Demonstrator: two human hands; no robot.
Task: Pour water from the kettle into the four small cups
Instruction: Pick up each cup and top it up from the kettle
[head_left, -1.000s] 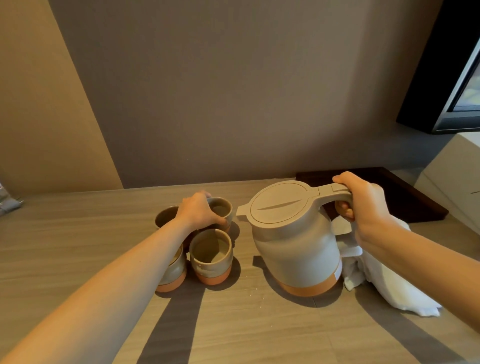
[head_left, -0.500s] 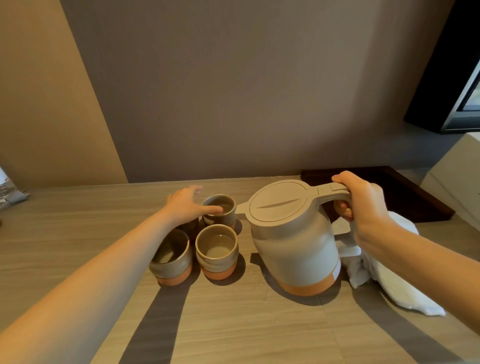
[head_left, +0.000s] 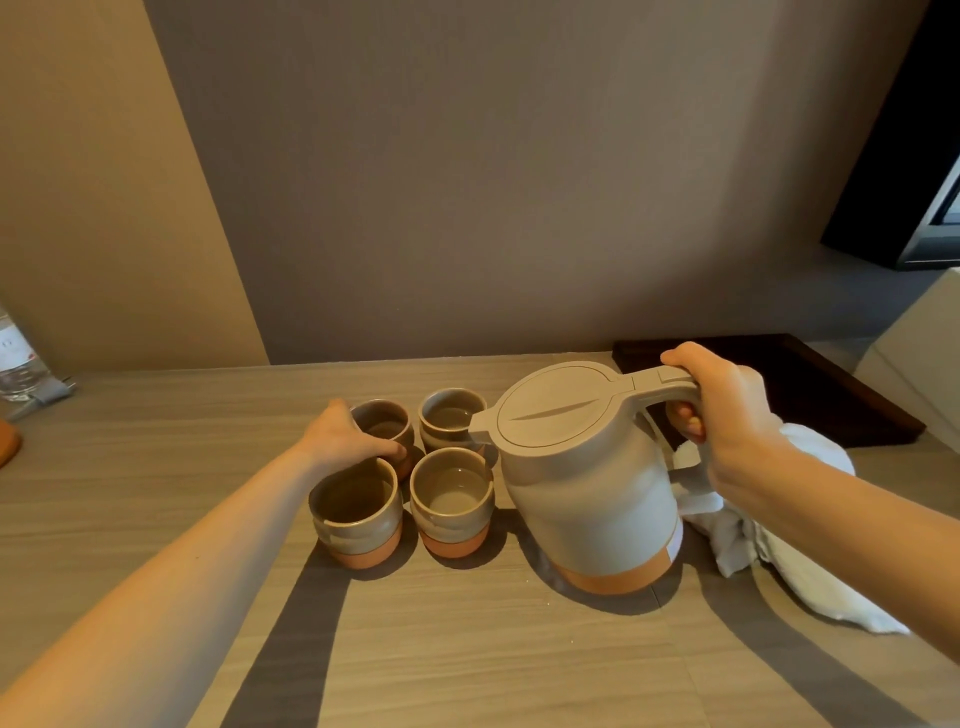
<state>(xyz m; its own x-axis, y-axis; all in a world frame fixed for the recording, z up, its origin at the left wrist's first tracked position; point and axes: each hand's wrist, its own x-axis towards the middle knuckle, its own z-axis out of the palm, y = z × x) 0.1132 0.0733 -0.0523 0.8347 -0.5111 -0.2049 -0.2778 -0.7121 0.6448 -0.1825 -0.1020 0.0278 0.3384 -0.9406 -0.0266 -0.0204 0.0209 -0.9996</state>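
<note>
Partly, the left hand (head_left: 345, 441) hides 1 far cup (head_left: 383, 422).

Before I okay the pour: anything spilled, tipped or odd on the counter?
No spill shows. All four cups stand upright; the kettle rests with its lid shut. One oddity: a crumpled white cloth lies against it.

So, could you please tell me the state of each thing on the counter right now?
kettle: lid shut, tilted toward the cups, held by the handle
right hand: closed on the kettle handle
left hand: resting on the far left cup
far right cup: upright
near right cup: upright, holds water
near left cup: upright
white cloth: crumpled
</note>
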